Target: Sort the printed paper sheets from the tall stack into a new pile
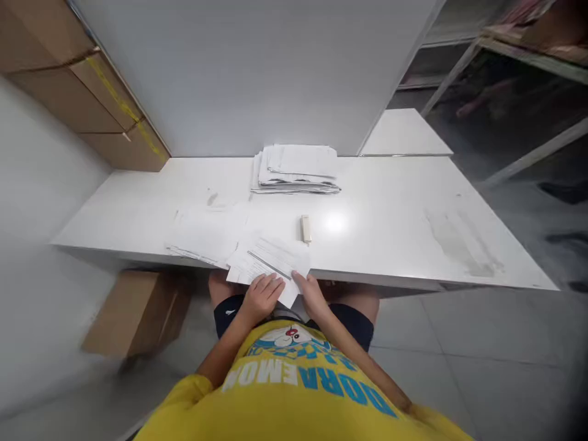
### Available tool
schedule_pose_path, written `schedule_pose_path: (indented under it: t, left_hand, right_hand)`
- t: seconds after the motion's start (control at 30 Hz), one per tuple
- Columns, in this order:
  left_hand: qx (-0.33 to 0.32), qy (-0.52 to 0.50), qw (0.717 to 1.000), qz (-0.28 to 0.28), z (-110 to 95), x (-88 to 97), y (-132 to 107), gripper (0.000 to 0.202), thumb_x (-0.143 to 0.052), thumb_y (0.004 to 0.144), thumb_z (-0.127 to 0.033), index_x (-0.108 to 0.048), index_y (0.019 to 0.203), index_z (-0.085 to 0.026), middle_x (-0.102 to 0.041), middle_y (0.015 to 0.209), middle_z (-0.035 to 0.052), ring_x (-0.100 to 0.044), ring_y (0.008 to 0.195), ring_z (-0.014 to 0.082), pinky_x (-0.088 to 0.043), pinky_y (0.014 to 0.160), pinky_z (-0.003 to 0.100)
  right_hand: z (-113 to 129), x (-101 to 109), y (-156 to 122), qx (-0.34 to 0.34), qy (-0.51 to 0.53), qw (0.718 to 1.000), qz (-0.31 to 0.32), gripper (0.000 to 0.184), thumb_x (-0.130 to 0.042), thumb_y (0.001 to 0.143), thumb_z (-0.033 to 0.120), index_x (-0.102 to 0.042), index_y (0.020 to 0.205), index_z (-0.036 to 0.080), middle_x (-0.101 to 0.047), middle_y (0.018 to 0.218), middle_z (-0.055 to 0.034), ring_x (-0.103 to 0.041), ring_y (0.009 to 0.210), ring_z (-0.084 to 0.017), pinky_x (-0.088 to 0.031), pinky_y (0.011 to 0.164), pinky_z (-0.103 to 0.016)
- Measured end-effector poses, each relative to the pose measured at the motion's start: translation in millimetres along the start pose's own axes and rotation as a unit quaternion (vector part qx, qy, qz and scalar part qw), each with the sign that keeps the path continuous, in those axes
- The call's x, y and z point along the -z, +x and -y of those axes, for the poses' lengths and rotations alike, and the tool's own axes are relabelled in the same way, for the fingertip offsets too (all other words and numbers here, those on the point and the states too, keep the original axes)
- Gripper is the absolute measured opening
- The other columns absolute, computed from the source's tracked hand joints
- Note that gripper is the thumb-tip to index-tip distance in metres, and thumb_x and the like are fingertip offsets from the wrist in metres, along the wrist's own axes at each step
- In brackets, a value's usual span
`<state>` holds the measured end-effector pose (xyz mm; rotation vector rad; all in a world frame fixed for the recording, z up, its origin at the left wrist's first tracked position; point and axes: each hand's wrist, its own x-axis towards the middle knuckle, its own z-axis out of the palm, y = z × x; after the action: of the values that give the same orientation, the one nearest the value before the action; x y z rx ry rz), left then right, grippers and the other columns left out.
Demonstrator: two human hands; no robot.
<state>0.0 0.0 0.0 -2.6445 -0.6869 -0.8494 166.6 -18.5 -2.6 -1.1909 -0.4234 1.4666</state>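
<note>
A printed paper sheet (261,260) with a dark band across it lies tilted over the desk's front edge, its lower corner reaching past the edge. My left hand (263,299) is closed on the sheet's near side, fingers together on top; its thumb is hidden. At the right-hand side, my right hand (313,295) pinches the same sheet, thumb on the upper face. Just left of it is a loose pile of papers (202,233), partly past the desk edge. Beyond the sheet sits a small beige block-shaped object (305,229), whose kind I cannot make out.
A thick paper stack (296,168) stands at the back of the white desk (386,214), against a grey panel (257,73). Cardboard boxes (124,141) are piled at the back left. Another carton (124,312) is on the floor below. A rack (505,49) stands at right.
</note>
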Motion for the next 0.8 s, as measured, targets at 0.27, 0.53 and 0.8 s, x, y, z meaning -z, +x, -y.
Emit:
schedule_pose_path:
  t: [0.27,0.53,0.8]
  left_hand:
    - [0.391,-0.125,0.899,-0.152,27.1,-2.8,3.1,0.054,-0.038,0.097,-0.016,-0.041,0.149,-0.029,-0.046,0.153,0.0086,-0.033,0.149,0.0237,-0.034,0.12,0.045]
    - [0.337,-0.344,0.873,-0.079,70.8,-49.3,65.3,0.077,-0.054,0.094,-0.051,-0.014,0.154,-0.024,-0.045,0.148,0.0182,-0.044,0.141,0.0274,-0.039,0.115,0.046]
    - [0.316,-0.42,0.847,-0.077,64.6,-80.4,68.8,0.056,-0.054,0.093,-0.051,-0.04,0.136,-0.018,-0.058,0.13,0.0166,-0.059,0.122,0.0278,-0.051,0.102,0.044]
  right_hand:
    - [48.5,32.8,7.4,0.22,-0.249,0.943,-0.018,0.042,-0.066,0.078,0.058,-0.078,0.089,0.02,-0.077,0.092,-0.0059,-0.069,0.094,-0.031,-0.054,0.089,-0.045]
    - [75.1,71.9,35.1,0.3,-0.302,0.901,-0.086,0.046,-0.061,0.081,0.058,-0.074,0.1,0.019,-0.075,0.104,-0.0105,-0.067,0.105,-0.03,-0.052,0.094,-0.045]
    - [73.3,86.6,53.0,0.3,-0.233,0.916,-0.128,0.048,-0.062,0.079,0.056,-0.066,0.106,0.018,-0.072,0.109,-0.0117,-0.065,0.105,-0.028,-0.051,0.095,-0.044]
